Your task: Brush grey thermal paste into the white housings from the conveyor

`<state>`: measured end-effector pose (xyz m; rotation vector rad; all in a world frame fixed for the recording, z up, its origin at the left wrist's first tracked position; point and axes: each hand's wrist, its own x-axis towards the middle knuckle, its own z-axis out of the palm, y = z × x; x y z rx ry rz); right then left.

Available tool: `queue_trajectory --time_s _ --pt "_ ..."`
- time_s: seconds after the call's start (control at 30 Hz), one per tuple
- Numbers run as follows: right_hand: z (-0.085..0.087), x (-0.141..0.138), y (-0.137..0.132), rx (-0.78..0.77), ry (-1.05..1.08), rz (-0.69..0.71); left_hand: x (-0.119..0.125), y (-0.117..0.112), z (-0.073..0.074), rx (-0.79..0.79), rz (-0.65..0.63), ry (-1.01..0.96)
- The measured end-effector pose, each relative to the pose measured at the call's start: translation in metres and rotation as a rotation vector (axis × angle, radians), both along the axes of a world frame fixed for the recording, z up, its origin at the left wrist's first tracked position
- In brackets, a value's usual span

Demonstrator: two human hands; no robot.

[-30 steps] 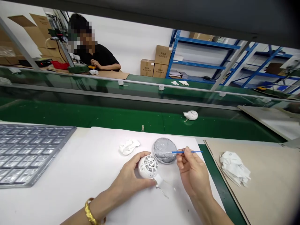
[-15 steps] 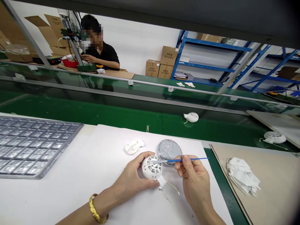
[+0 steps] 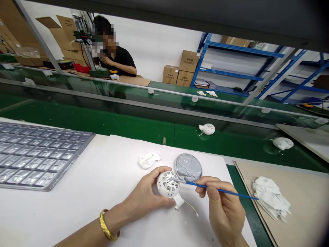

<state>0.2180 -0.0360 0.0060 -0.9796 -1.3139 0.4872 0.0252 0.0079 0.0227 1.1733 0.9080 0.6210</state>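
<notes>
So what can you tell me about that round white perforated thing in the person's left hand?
It is a small rounded housing, white and plastic-looking, with a grid of openings across its upward face. A flat white tab sticks out at its lower edge, and a thin pale wire trails from there. The left hand cradles it, fingers curled around its side, while the tip of a thin blue-handled applicator touches its face.

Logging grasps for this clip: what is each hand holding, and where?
The left hand cups a white perforated housing around its body; the right hand pinches a thin blue applicator by mid-shaft.
</notes>
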Motion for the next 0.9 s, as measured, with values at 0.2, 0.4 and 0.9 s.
queue_trajectory --time_s 0.2,0.4,0.9 --pt "-0.001 0.011 -0.003 0.08 -0.141 0.153 -0.002 0.0 0.003 0.01 -0.015 -0.009" --pt "0.003 0.012 -0.006 0.097 -0.173 0.15 -0.002 0.0 0.004 0.021 -0.033 -0.039" --pt "-0.004 0.003 -0.004 -0.112 0.236 -0.073 -0.005 -0.006 -0.011 0.131 0.019 -0.086"
